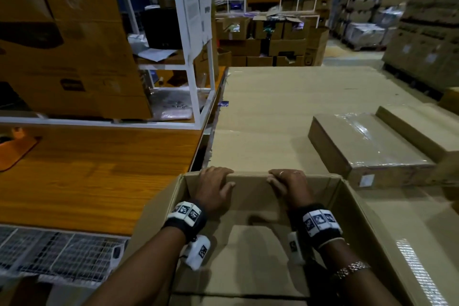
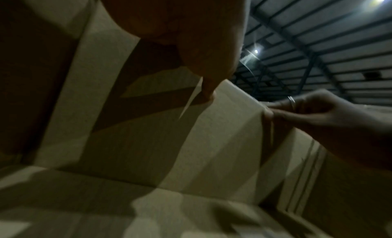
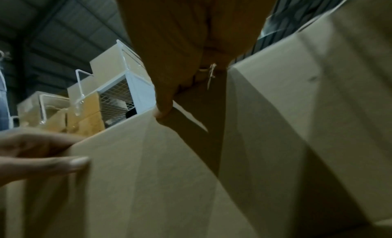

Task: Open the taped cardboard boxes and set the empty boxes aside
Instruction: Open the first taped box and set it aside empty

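An open, empty cardboard box (image 1: 250, 251) stands in front of me on a wide sheet of cardboard. My left hand (image 1: 215, 182) grips the top edge of its far wall near the left corner, fingers curled over the outside and thumb on the inside. My right hand (image 1: 288, 181) grips the same edge further right in the same way. From inside the box, the left wrist view shows my left thumb (image 2: 210, 84) on the wall and the right hand (image 2: 314, 110) beyond it. In the right wrist view, my right thumb (image 3: 163, 107) presses that wall (image 3: 148, 166).
A taped, plastic-wrapped box (image 1: 367, 146) lies to the right on the cardboard surface (image 1: 285, 102). An orange wooden table (image 1: 94, 176) with a white wire shelf frame (image 1: 188, 40) and large cartons stands at the left. Stacked boxes fill the background.
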A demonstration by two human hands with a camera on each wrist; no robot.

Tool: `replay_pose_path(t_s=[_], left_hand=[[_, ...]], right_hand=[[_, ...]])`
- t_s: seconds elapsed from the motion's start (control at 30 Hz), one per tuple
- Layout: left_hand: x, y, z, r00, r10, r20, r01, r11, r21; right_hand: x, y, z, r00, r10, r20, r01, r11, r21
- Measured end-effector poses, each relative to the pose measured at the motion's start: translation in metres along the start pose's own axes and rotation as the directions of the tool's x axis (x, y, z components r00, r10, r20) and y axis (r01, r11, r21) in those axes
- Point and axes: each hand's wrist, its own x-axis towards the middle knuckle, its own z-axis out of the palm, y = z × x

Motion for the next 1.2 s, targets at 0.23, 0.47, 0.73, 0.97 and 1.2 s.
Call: replay_pose_path(t_s=[0.23,0.47,0.73,0.97,1.2], left_hand=[[0.007,0.001,-0.003,0.995,-0.073,0.065,0.063,0.989,0.137],[0.005,0.024,-0.029,0.971,-0.176,0.164,0.137,0.965,0.222],[-0.040,0.050,-0.119,0.956,-0.190,0.224,0.158,0.975,0.154],[-0.167,0.103,-0.200,0.964,-0.096,0.249,0.087,0.995,0.045],[-0.289,0.146,-0.231,0.926,-0.121,0.357,0.235,0.926,-0.295]], right_hand=[[-0.003,0.004,-0.006,1.000,-0.002,0.000,0.002,0.999,-0.045],[0.004,-0.011,-0.021,0.955,0.196,0.221,-0.159,0.971,-0.177],[-0.055,-0.049,-0.129,0.941,0.268,0.206,-0.225,0.952,-0.210],[-0.162,-0.109,-0.211,0.937,0.245,0.249,-0.239,0.970,-0.052],[-0.275,-0.163,-0.233,0.907,0.332,0.260,-0.363,0.929,0.079]])
